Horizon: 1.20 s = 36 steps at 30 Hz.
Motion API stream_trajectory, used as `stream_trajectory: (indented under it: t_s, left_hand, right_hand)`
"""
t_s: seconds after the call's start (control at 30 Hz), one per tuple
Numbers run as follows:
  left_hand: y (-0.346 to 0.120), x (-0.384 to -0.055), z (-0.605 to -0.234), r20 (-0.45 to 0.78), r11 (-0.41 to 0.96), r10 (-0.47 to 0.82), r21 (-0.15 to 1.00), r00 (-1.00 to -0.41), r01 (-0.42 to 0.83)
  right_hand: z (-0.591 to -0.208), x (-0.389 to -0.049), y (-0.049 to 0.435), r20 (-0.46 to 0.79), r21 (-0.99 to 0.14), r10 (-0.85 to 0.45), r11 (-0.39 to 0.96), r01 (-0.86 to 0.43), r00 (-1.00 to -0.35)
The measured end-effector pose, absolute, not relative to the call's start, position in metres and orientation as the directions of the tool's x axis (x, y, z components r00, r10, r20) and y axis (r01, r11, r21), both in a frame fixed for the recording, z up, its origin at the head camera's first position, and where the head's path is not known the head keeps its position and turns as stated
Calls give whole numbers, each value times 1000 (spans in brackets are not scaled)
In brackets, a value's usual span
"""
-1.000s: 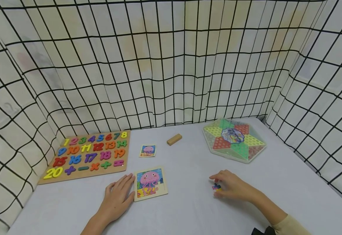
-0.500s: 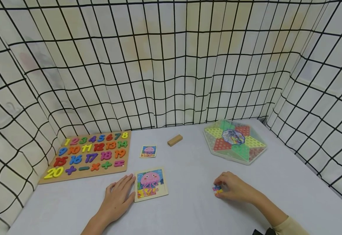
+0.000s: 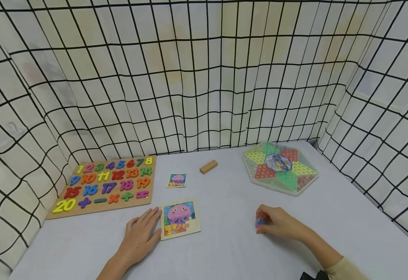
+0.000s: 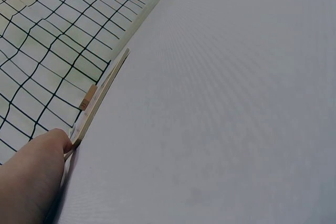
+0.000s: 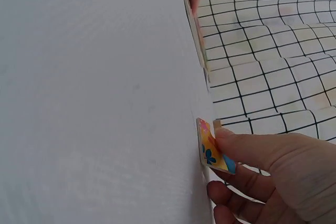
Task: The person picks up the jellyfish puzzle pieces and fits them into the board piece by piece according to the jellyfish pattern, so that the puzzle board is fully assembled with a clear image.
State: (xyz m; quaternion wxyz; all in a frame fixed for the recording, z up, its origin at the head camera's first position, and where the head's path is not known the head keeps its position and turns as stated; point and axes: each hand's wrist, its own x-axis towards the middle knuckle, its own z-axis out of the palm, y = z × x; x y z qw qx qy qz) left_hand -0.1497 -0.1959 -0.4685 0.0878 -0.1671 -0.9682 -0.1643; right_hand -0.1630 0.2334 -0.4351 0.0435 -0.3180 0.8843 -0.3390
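A square jigsaw puzzle (image 3: 178,214) with a pink jellyfish lies in a wooden frame, with a bare patch at its lower right. My left hand (image 3: 137,237) rests on the table, fingers extended, fingertips and thumb touching the frame's left edge. Off to the right, my right hand (image 3: 279,223) pinches a small puzzle piece (image 5: 208,148) between thumb and fingers. In the right wrist view the piece is tilted, showing yellow-orange, pink and blue. The left wrist view catches the puzzle edge-on beside my left hand (image 4: 34,171).
Behind the puzzle lie a small jellyfish picture card (image 3: 176,180) and a wooden block (image 3: 209,167). A number board (image 3: 102,186) is at the left, a Chinese checkers board (image 3: 281,167) at the back right. Black-grid netting (image 3: 204,77) borders the white table.
My right hand's fingers have drawn together around the puzzle piece, turning it so that less of its face shows in the head view. The left hand stays at the puzzle.
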Motion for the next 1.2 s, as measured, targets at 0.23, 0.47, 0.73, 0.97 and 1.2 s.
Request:
stream_trajectory:
  t_s: [0.23,0.47,0.73,0.97,1.2]
  left_hand:
    - [-195,-150,-468,233,890,293,287,-927,354]
    - [-195,-149,-467,237,886,294,297,-926,357]
    - [-195,-149,-467,242,884,300,294,-923,364]
    - [-197,-149,-468,226,883,296,304,-928,356]
    - [-196,-149,-467,239,884,301,294,-923,364]
  right_hand:
    - [-435,-168,231,167,-645,-633,510,-569,-756]
    - [-432,-174,221,217,-625,-645,484,-612,-732]
    - [-429,-182,201,233,-632,-657,457,-625,-717]
    - [-427,-188,185,225,-630,-657,465,-622,-719]
    - [-427,-193,171,239,-616,-667,457,-641,-706]
